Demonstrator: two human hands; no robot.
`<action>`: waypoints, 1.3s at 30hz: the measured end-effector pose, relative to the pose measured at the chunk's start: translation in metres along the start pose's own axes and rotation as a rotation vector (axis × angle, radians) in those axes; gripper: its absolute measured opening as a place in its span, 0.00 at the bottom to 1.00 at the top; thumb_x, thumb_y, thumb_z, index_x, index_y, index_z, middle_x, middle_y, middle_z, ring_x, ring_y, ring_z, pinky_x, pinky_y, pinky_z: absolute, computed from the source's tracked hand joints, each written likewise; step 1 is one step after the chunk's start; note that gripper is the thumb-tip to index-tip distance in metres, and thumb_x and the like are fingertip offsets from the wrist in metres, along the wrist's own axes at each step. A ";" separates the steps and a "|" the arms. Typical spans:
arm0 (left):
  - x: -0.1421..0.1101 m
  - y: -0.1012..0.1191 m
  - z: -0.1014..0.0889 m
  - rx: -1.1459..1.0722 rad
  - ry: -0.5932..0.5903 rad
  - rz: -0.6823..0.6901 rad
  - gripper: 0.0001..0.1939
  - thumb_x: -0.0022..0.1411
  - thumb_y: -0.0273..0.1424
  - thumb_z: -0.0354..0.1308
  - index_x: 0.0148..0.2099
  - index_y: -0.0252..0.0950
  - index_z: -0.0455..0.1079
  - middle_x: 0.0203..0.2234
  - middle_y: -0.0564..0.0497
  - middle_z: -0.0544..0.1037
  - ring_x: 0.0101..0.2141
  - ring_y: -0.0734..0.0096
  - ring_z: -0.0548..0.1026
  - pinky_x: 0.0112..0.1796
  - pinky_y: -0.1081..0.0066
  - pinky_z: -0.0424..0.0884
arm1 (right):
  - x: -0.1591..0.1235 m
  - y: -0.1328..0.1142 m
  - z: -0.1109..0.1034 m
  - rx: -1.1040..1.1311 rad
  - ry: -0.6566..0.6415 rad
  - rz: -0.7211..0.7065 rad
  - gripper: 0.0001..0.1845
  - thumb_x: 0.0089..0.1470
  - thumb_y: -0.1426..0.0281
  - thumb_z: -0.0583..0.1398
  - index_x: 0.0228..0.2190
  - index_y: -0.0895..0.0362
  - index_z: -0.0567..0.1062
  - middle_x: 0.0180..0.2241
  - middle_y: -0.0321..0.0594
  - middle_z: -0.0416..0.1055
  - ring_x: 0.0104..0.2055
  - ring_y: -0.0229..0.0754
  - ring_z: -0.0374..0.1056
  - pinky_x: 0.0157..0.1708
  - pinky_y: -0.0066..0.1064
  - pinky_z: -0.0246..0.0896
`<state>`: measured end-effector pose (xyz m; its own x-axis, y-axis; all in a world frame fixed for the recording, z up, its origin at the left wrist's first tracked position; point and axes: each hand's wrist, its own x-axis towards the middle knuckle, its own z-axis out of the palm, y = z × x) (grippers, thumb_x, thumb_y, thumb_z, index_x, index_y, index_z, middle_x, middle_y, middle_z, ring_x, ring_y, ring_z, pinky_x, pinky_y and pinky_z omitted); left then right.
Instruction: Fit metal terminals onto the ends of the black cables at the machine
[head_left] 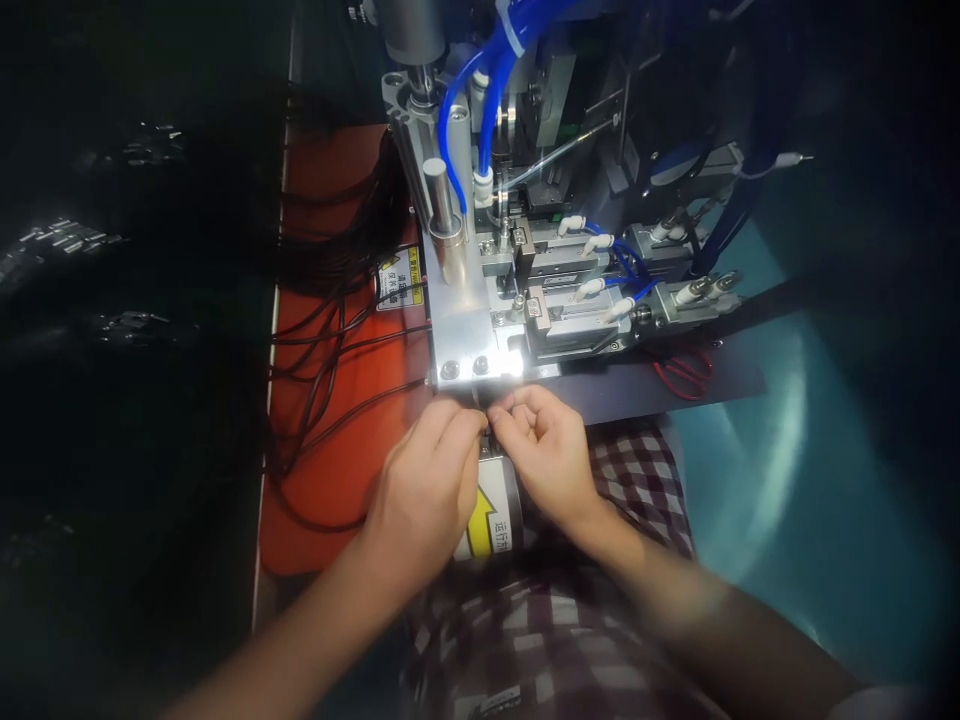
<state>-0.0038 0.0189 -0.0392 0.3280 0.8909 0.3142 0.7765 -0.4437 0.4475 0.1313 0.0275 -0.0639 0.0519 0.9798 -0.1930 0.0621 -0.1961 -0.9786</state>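
Both my hands meet at the near edge of a metal machine plate (466, 330) with two bolts in it. My left hand (435, 480) has its fingers curled and pressed together there; whatever they grip is hidden. Close beside it, my right hand (551, 445) pinches with thumb and forefinger at the same spot, and the piece between the tips is too small to name. Just below the fingertips sits a white label (491, 510) with a yellow arrow on a rounded part of the machine.
Black cables (330, 330) run over an orange-red surface (322, 490) on the left. Pneumatic cylinders (577, 325) with blue hoses (495, 90) stand behind and right of my hands. Small metal parts (67, 240) lie in the dark at far left. A red wire (682, 375) lies at right.
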 end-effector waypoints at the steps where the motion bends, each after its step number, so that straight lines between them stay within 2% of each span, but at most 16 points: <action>1: 0.000 0.000 0.000 0.000 0.002 0.002 0.07 0.63 0.21 0.51 0.39 0.33 0.70 0.29 0.49 0.73 0.32 0.69 0.74 0.35 0.71 0.72 | -0.001 0.003 0.000 -0.010 0.006 -0.037 0.06 0.53 0.68 0.59 0.27 0.55 0.67 0.16 0.24 0.49 0.18 0.32 0.47 0.19 0.27 0.43; 5: 0.001 0.000 0.000 -0.004 0.005 0.011 0.08 0.63 0.20 0.52 0.39 0.32 0.71 0.30 0.48 0.73 0.33 0.69 0.74 0.35 0.71 0.73 | -0.002 0.007 -0.004 -0.034 -0.001 -0.072 0.05 0.54 0.68 0.58 0.29 0.55 0.68 0.15 0.24 0.51 0.17 0.31 0.48 0.19 0.27 0.44; 10: -0.001 -0.001 0.000 0.005 -0.015 0.026 0.10 0.62 0.20 0.51 0.41 0.32 0.72 0.30 0.49 0.71 0.31 0.71 0.73 0.33 0.73 0.73 | 0.003 -0.008 -0.009 0.072 -0.055 0.190 0.06 0.53 0.69 0.58 0.25 0.56 0.68 0.16 0.28 0.57 0.18 0.32 0.51 0.17 0.26 0.45; 12: -0.002 -0.002 -0.001 0.011 -0.022 0.037 0.11 0.62 0.19 0.50 0.42 0.33 0.71 0.30 0.49 0.71 0.31 0.72 0.73 0.32 0.73 0.73 | 0.005 -0.013 -0.010 0.125 -0.090 0.264 0.08 0.52 0.70 0.58 0.22 0.56 0.67 0.15 0.27 0.55 0.17 0.32 0.49 0.17 0.26 0.44; 16: -0.002 -0.004 -0.001 0.017 -0.026 0.060 0.12 0.62 0.19 0.49 0.44 0.33 0.71 0.30 0.49 0.70 0.31 0.72 0.73 0.32 0.74 0.73 | 0.008 -0.015 -0.012 0.279 -0.184 0.325 0.17 0.51 0.68 0.59 0.16 0.55 0.60 0.14 0.26 0.49 0.17 0.31 0.42 0.17 0.27 0.38; 21: -0.002 -0.004 -0.001 0.019 -0.038 0.055 0.12 0.62 0.19 0.49 0.44 0.32 0.71 0.31 0.49 0.70 0.31 0.71 0.72 0.31 0.73 0.73 | 0.011 -0.011 -0.019 0.358 -0.286 0.419 0.21 0.50 0.64 0.61 0.15 0.55 0.57 0.13 0.25 0.46 0.17 0.30 0.37 0.17 0.27 0.33; 24: -0.002 -0.003 -0.002 0.002 -0.062 0.036 0.13 0.62 0.19 0.49 0.45 0.32 0.71 0.31 0.48 0.70 0.32 0.70 0.72 0.33 0.72 0.73 | 0.010 -0.004 -0.024 0.319 -0.228 0.373 0.21 0.51 0.57 0.62 0.18 0.56 0.61 0.13 0.25 0.50 0.17 0.29 0.41 0.17 0.26 0.35; 26: -0.002 -0.003 -0.004 -0.014 -0.086 0.023 0.14 0.62 0.19 0.48 0.46 0.32 0.71 0.32 0.48 0.70 0.32 0.70 0.73 0.34 0.72 0.73 | 0.008 0.003 -0.024 0.273 -0.175 0.321 0.21 0.54 0.52 0.58 0.23 0.56 0.65 0.15 0.26 0.54 0.17 0.31 0.45 0.17 0.25 0.38; 28: -0.002 -0.003 -0.006 -0.036 -0.107 0.015 0.14 0.62 0.19 0.48 0.47 0.32 0.71 0.33 0.48 0.71 0.33 0.70 0.73 0.34 0.72 0.73 | 0.005 0.009 -0.021 0.199 -0.184 0.257 0.21 0.58 0.50 0.53 0.27 0.56 0.66 0.17 0.28 0.57 0.18 0.32 0.49 0.17 0.26 0.42; 33: 0.000 -0.005 -0.011 -0.015 -0.130 0.045 0.14 0.62 0.20 0.49 0.46 0.32 0.72 0.34 0.46 0.72 0.34 0.68 0.73 0.34 0.71 0.73 | 0.002 0.014 -0.012 0.021 -0.142 0.023 0.18 0.60 0.58 0.54 0.23 0.55 0.61 0.21 0.29 0.55 0.23 0.34 0.52 0.23 0.28 0.49; 36: -0.001 -0.008 -0.011 0.050 -0.130 0.054 0.15 0.63 0.22 0.49 0.47 0.32 0.73 0.33 0.46 0.71 0.33 0.67 0.73 0.31 0.70 0.72 | 0.003 0.016 -0.011 0.030 -0.151 -0.051 0.14 0.61 0.63 0.53 0.25 0.55 0.62 0.22 0.29 0.55 0.23 0.34 0.52 0.24 0.28 0.50; 39: -0.002 -0.012 -0.009 0.013 -0.135 0.044 0.15 0.62 0.22 0.49 0.47 0.34 0.73 0.34 0.46 0.70 0.33 0.68 0.72 0.30 0.72 0.72 | 0.004 0.019 -0.012 0.013 -0.140 -0.109 0.12 0.61 0.65 0.53 0.26 0.55 0.63 0.21 0.29 0.55 0.23 0.34 0.53 0.25 0.28 0.50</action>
<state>-0.0184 0.0212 -0.0375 0.4310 0.8758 0.2174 0.7660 -0.4825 0.4248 0.1450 0.0270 -0.0823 -0.0942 0.9912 -0.0930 0.0464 -0.0889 -0.9950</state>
